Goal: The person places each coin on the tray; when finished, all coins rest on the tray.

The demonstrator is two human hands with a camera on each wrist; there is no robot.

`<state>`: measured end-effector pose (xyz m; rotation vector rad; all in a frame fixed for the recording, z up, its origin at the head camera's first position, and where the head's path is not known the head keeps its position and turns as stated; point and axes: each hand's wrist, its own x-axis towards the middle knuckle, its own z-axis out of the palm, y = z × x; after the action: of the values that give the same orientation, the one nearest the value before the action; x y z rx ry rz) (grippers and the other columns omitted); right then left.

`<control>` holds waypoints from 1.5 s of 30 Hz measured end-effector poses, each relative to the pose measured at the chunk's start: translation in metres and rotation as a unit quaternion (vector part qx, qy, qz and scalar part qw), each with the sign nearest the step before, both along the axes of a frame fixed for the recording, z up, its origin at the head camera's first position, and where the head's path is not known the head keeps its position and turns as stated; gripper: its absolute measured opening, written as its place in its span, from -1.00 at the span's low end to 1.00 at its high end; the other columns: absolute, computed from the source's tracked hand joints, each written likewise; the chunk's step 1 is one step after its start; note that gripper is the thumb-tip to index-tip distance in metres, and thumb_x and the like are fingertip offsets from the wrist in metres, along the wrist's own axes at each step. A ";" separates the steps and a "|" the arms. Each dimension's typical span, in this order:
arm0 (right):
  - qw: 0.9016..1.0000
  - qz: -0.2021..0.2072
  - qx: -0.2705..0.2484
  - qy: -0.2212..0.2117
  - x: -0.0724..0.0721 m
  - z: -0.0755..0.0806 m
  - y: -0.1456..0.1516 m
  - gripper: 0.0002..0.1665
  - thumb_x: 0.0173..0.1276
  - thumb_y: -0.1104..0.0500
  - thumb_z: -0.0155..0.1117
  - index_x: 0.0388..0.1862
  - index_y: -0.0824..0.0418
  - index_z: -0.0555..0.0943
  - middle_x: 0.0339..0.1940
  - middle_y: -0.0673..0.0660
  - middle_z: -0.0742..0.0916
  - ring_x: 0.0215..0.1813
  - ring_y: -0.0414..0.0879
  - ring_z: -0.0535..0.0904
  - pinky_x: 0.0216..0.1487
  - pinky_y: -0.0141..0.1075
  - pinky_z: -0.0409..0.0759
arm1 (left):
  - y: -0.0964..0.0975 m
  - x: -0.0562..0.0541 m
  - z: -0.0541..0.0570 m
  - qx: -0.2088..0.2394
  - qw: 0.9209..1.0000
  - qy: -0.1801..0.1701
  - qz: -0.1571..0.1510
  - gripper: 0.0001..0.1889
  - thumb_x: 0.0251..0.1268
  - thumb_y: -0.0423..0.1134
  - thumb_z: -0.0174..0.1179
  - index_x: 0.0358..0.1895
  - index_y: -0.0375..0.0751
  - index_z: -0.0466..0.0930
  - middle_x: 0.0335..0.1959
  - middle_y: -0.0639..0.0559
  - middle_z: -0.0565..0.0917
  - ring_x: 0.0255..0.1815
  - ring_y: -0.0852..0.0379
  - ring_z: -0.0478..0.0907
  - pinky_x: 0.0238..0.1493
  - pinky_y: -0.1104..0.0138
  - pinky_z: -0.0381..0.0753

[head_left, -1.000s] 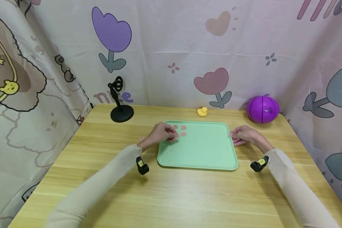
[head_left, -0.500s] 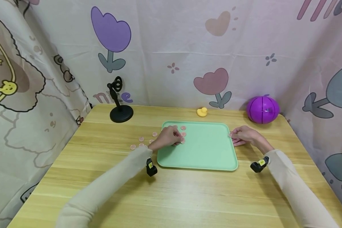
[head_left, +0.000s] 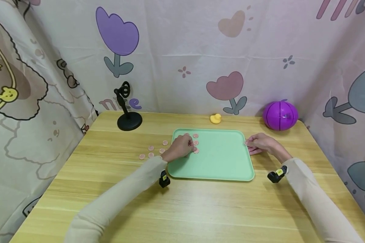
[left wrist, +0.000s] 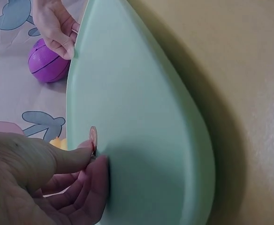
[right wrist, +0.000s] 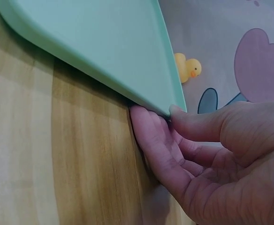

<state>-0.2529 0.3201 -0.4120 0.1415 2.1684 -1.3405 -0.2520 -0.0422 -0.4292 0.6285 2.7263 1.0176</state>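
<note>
My left hand (head_left: 182, 146) reaches over the left part of a green tray (head_left: 222, 158). Its thumb and fingertips pinch the edge of a copper-coloured coin (left wrist: 94, 137), which is at the tray's surface. Farther back on the tray lie more coins, one at the rear (head_left: 195, 136) and another coin (head_left: 196, 142) just in front of it; others are partly covered by the left hand. At the tray's right rim, my right hand (head_left: 260, 143) grips the edge. In the right wrist view the thumb lies on the rim and the fingers (right wrist: 148, 129) are underneath.
Several loose coins (head_left: 151, 155) lie on the wooden table (head_left: 200, 212) left of the tray. A black stand (head_left: 129, 120) stands at the back left. Behind the tray are a yellow toy duck (head_left: 215, 118) and, farther right, a purple ball (head_left: 280, 115) near the curtain.
My left hand has moved right and a little nearer with a coin, bringing it in front of the coins in the right-hand column. The right hand stays at the tray's rim.
</note>
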 end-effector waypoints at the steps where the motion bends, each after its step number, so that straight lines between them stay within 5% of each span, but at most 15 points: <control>1: 1.000 0.002 0.001 0.001 0.000 0.000 0.000 -0.64 0.66 0.30 0.08 0.22 0.58 0.41 -0.30 0.09 0.68 -0.29 -0.19 0.66 -0.10 -0.30 0.77 | 0.000 0.000 0.000 0.001 1.000 0.002 0.001 -0.73 0.47 -0.36 0.29 -0.48 -0.29 0.59 -0.31 -0.07 0.54 -0.69 0.21 0.49 -0.45 0.40 0.40; 13: 1.000 0.008 0.008 0.004 0.000 0.000 -0.001 -0.60 0.66 0.28 0.09 0.26 0.60 0.41 -0.28 0.09 0.68 -0.26 -0.20 0.66 -0.07 -0.28 0.77 | -0.011 -0.006 0.010 0.030 0.999 0.013 0.012 -0.79 0.49 -0.24 0.31 -0.36 -0.25 0.67 -0.41 -0.02 0.68 -0.52 0.18 0.53 -0.46 0.41 0.43; 20: 1.000 0.014 -0.001 0.002 0.000 -0.001 0.001 -0.74 0.66 0.29 0.08 0.10 0.51 0.49 -0.32 0.10 0.69 -0.28 -0.18 0.67 -0.09 -0.25 0.78 | -0.037 -0.013 0.028 0.042 0.997 0.032 0.060 -0.83 0.53 -0.19 0.28 -0.07 -0.24 0.69 -0.18 -0.13 0.75 -0.29 0.02 0.65 -0.35 0.32 0.50; 25: 1.000 0.017 -0.001 0.000 -0.001 0.000 0.001 -0.77 0.67 0.28 0.07 0.07 0.48 0.49 -0.32 0.09 0.68 -0.27 -0.17 0.66 -0.08 -0.24 0.78 | -0.060 -0.019 0.033 0.063 0.994 0.019 0.089 -0.84 0.58 -0.19 0.21 0.01 -0.20 0.65 -0.06 -0.16 0.72 -0.13 -0.05 0.64 -0.26 0.28 0.53; 32: 1.000 0.015 -0.002 -0.004 -0.001 -0.001 -0.002 -0.75 0.67 0.28 0.07 0.11 0.48 0.49 -0.33 0.08 0.69 -0.28 -0.17 0.67 -0.08 -0.23 0.78 | -0.100 -0.026 0.027 0.025 0.997 -0.043 0.065 -0.73 0.57 -0.21 0.22 0.17 -0.26 0.60 0.07 -0.23 0.67 0.05 -0.14 0.60 -0.02 0.09 0.61; 39: 1.000 0.018 0.001 0.003 0.000 -0.001 -0.002 -0.72 0.67 0.29 0.06 0.13 0.52 0.47 -0.34 0.08 0.68 -0.29 -0.19 0.66 -0.09 -0.24 0.78 | -0.121 -0.028 0.021 -0.001 0.987 -0.150 0.064 -0.58 0.50 -0.18 0.33 0.29 -0.25 0.52 0.05 -0.25 0.57 -0.32 -0.02 0.55 -0.24 0.24 0.61; 45: 1.000 0.021 0.004 0.004 -0.001 0.000 0.000 -0.71 0.67 0.28 0.06 0.15 0.53 0.47 -0.33 0.08 0.69 -0.28 -0.19 0.66 -0.08 -0.23 0.78 | -0.118 -0.028 0.014 -0.037 0.993 -0.100 0.047 -0.72 0.49 -0.18 0.34 0.13 -0.18 0.60 -0.19 -0.11 0.60 -0.34 0.04 0.49 -0.23 0.24 0.48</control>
<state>-0.2536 0.3199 -0.4117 0.0935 2.1714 -1.3127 -0.2801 -0.1599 -0.4157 0.3679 2.6225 0.9397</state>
